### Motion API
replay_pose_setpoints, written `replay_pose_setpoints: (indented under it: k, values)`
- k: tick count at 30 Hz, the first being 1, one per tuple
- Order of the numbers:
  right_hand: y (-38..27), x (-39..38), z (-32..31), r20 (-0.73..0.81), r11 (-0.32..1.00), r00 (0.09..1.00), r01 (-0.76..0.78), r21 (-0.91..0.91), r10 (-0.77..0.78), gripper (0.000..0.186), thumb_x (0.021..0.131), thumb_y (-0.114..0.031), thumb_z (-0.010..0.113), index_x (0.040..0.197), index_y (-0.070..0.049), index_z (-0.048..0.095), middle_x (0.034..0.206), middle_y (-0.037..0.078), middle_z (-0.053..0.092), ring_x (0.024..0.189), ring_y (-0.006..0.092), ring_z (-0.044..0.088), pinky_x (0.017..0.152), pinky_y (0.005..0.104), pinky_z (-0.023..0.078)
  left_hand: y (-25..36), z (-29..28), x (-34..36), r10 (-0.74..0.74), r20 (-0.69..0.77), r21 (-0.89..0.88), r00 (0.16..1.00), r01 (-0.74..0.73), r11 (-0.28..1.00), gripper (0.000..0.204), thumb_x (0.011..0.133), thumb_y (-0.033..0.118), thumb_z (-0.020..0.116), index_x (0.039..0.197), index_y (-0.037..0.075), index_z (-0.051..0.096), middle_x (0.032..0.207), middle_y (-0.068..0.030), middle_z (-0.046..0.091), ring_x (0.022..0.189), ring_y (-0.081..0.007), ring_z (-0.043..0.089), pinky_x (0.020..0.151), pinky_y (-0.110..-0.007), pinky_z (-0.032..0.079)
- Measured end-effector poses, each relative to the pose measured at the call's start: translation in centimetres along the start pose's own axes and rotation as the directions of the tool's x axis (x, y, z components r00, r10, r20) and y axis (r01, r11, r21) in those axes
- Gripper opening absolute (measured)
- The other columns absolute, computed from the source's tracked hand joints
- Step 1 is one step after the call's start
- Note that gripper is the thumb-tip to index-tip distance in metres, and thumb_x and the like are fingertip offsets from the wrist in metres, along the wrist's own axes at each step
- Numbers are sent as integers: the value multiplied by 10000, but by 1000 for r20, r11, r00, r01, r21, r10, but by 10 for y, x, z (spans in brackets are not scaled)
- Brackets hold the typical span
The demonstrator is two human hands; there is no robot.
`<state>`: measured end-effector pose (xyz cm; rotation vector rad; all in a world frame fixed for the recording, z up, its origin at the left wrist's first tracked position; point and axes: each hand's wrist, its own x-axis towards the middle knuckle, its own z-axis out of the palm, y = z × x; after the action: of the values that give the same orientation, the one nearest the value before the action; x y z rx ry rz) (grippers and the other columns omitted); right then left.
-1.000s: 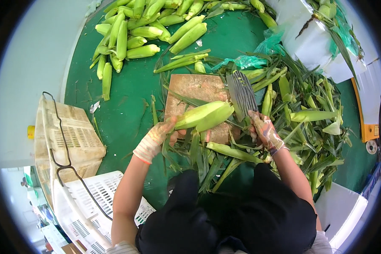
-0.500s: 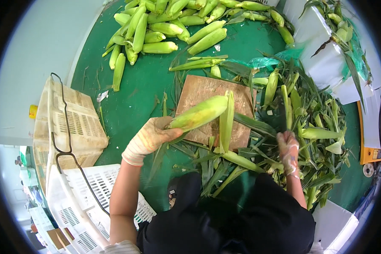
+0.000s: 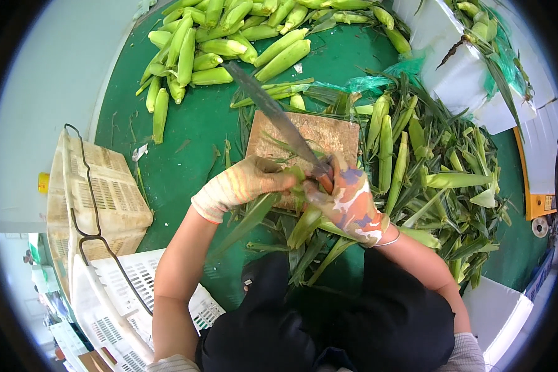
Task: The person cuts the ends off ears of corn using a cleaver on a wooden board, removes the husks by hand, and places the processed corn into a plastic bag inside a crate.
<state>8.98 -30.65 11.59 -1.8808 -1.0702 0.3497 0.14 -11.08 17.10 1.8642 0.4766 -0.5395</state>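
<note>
My left hand (image 3: 242, 186), in a pale knitted glove, is closed around a green corn ear (image 3: 296, 175), mostly hidden between my hands. Close beside it, my right hand (image 3: 353, 201), in a camouflage-patterned glove, grips a knife (image 3: 273, 108) by its reddish handle. The long dark blade slants up and to the left over the brown cutting board (image 3: 336, 133). My right fingertips are right at the corn's husk; whether they also pinch it I cannot tell. A loose green husk piece (image 3: 305, 226) hangs just below my hands.
Unpeeled corn ears (image 3: 211, 46) are piled at the far side of the green table (image 3: 186, 164). A heap of husks and leaves (image 3: 459, 211) covers the right side. Plastic crates (image 3: 115, 192) stand at left, and a white box (image 3: 428, 31) at the far right.
My right hand, with the knife, has come from the husk heap to my left hand. The corn ear, held out over the board before, is now drawn in and mostly covered.
</note>
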Motion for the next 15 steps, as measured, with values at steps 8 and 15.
replay_pose_setpoints:
  k: [8, 15]
  values:
    - [34, 3, 10, -56, 810, 900, -361, 463, 433, 175, 765, -85, 710, 805, -46, 543, 686, 15, 551, 613, 107, 533, 586, 266, 459, -33, -2, -25, 328, -907, 294, 265, -159, 942, 315, 814, 140, 722, 1080, 23, 599, 885, -71, 622, 763, -140, 572, 706, -288, 495]
    - [69, -3, 25, 93, 306, 885, -255, 917, 457, 193, 862, -68, 629, 1041, -2, 603, 828, 30, 620, 738, 93, 582, 626, 251, 483, -102, 81, -6, 140, -689, -223, 711, -392, 893, 391, 868, 87, 650, 1226, -9, 529, 1114, -107, 613, 1006, -160, 579, 877, -293, 477]
